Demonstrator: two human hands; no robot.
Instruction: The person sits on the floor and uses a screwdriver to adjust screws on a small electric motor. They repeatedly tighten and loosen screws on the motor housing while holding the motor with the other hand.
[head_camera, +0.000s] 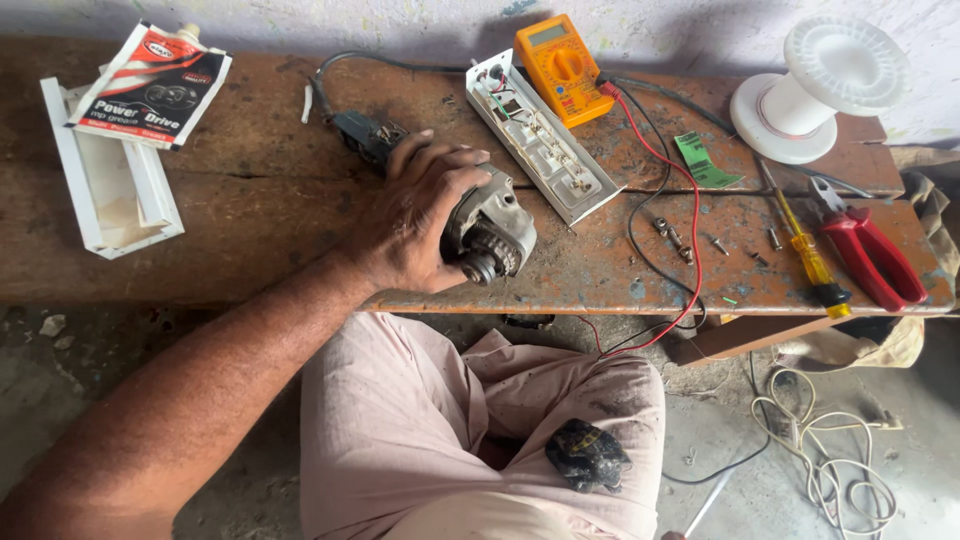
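the left hand (415, 225) lies on the angle grinder (470, 215), its grip clamped over the grey motor body, with the geared head exposed just right of the fingers. the grinder rests on the rusty counter (250, 190) near its near edge, its cord running to the far side. the right hand is out of view, so its grip cannot be judged. just right of the grinder lies a white switch board (545, 140), tilted, with an orange multimeter (560, 65) touching its far end; red and black leads trail right. further right lie loose screws (675, 238), a yellow screwdriver (810, 255), red pliers (870, 255) and a white spool (815, 85). a grease pouch (150, 85) lies far left on a white tray (105, 190).
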